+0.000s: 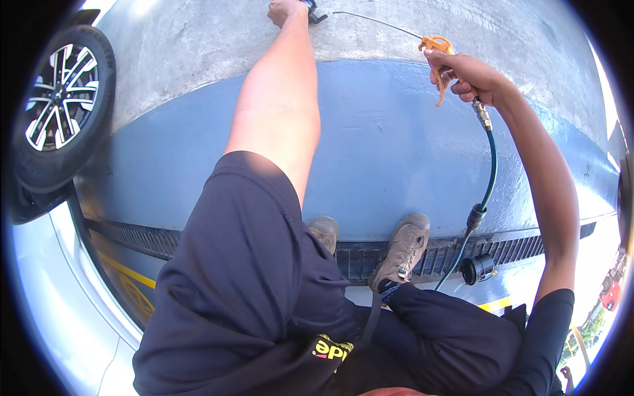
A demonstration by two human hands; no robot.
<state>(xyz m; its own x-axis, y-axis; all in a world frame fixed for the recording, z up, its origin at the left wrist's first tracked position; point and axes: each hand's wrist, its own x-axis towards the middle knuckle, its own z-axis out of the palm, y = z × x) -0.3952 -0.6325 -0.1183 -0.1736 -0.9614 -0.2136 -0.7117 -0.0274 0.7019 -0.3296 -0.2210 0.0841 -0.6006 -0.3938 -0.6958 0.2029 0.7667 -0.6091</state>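
Observation:
My right hand [469, 76] is wrapped round the grip of an orange air blow gun [439, 46]. The gun's long thin metal nozzle [380, 23] points left, toward my other hand. A brass-coloured fitting joins the gun's lower end to a dark green air hose [492, 165]. Far out at the top edge, my left hand [285, 12] is closed on a small black part [316, 13] with a stubby projection. The frame cuts off most of that part, so its kind does not show. The nozzle tip looks close to the part, with a gap between them.
A car wheel [63, 96] and pale bodywork [59, 297] stand at the left. The floor is blue [370, 145] and grey [191, 59], crossed by a drain grate [449, 249] under my shoes [403, 251]. A round black part [477, 269] is beside the hose.

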